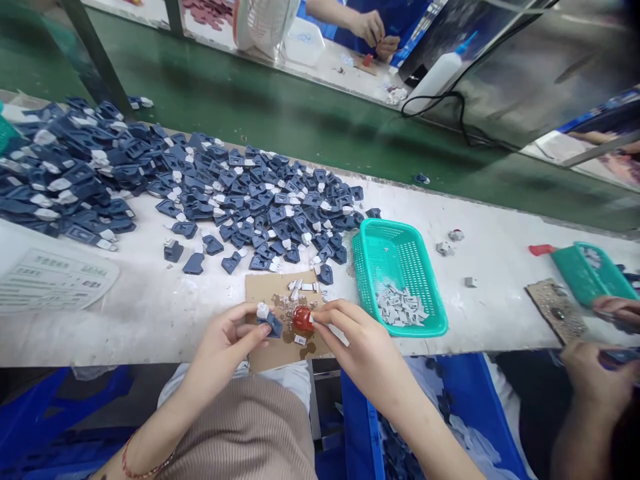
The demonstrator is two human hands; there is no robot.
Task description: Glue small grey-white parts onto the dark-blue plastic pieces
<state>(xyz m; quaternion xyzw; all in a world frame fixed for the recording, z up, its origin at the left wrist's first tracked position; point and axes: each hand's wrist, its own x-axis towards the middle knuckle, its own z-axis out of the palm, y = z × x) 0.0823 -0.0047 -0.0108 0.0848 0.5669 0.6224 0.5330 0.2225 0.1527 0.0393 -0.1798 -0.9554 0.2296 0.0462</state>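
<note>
My left hand (235,333) is closed on a dark blue plastic part (271,325) that has a white piece at its upper end. Between the fingertips of my right hand (350,327) is a small white piece (312,318), held at the edge of a round red cap (301,319). The cap lies on a wet, stained sheet of cardboard (257,287). Several small white pieces (296,288) lie near the cardboard's top edge, and one small white rectangular piece (300,340) sits below the cap.
A big heap of dark blue parts (280,200) spreads over the left and middle of the table. Right of the cardboard stands a green basket (365,267) with small white pieces inside. A co-worker's hands (600,373) are at far right; another person's hands (375,33) work across the gap.
</note>
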